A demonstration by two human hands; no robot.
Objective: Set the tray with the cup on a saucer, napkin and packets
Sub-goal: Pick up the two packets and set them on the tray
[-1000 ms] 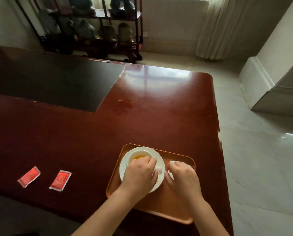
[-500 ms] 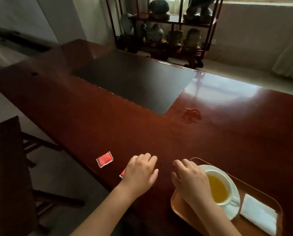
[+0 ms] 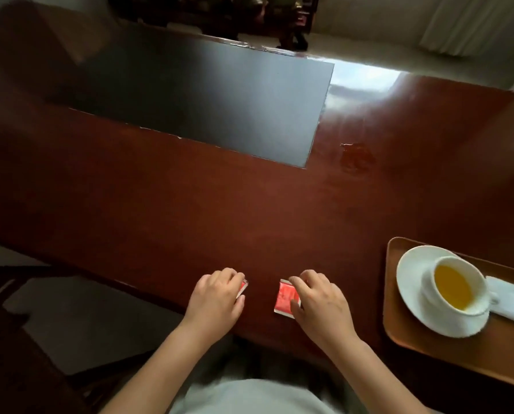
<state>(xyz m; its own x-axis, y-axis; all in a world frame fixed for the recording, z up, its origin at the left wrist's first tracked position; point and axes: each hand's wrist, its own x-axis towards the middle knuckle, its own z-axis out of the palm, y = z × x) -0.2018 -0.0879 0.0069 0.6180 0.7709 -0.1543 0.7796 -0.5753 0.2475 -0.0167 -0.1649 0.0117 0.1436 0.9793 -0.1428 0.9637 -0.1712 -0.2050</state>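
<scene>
One red packet (image 3: 242, 287) mostly under left hand (image 3: 215, 298)

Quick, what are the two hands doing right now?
Left hand: fingers curled over a red paper packet on the table, grip unclear.
Right hand: fingertips on the other red paper packet, not lifted.

Left hand (image 3: 216, 297) covers nearly all of the left packet (image 3: 243, 287); only a red sliver at the fingertips shows. Right hand (image 3: 318, 300) hides the right edge of the right packet (image 3: 285, 298); print unreadable. Can't tell if either grip has closed. Tray (image 3: 429, 351) cut by the right edge, far corners out of view. Napkin (image 3: 509, 300) also cropped and partly behind the cup (image 3: 456, 286). Shelf (image 3: 249, 13) at the top is dark and cropped, contents indistinct.
</scene>
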